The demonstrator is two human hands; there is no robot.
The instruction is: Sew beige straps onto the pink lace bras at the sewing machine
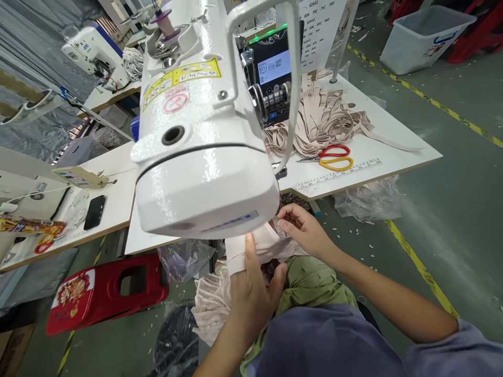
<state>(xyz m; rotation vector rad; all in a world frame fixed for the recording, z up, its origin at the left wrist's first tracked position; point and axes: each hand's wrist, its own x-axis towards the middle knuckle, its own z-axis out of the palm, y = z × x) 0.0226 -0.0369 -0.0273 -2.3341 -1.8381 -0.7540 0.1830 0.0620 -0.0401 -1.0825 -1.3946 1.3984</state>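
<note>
Just below the head of a white sewing machine [208,188], a beige lace-edged bra piece [263,242] spans both my hands. My left hand [253,290] grips it from the near side, index finger stretched along the top and thumb off to the right. My right hand [306,230] is at its right edge, thumb and index finger pinched together by the lace. The machine head hides the needle area and the far part of the cloth. More beige lace pieces [212,303] hang in a bunch left of my left hand.
Beige elastic straps [322,120] are heaped on the white table [408,139] beside scissors [334,158] and a ruler strip [338,175]. A lit control screen [274,68] stands behind the machine. A red stool [110,293] is at lower left, a phone [95,212] on the neighbouring table.
</note>
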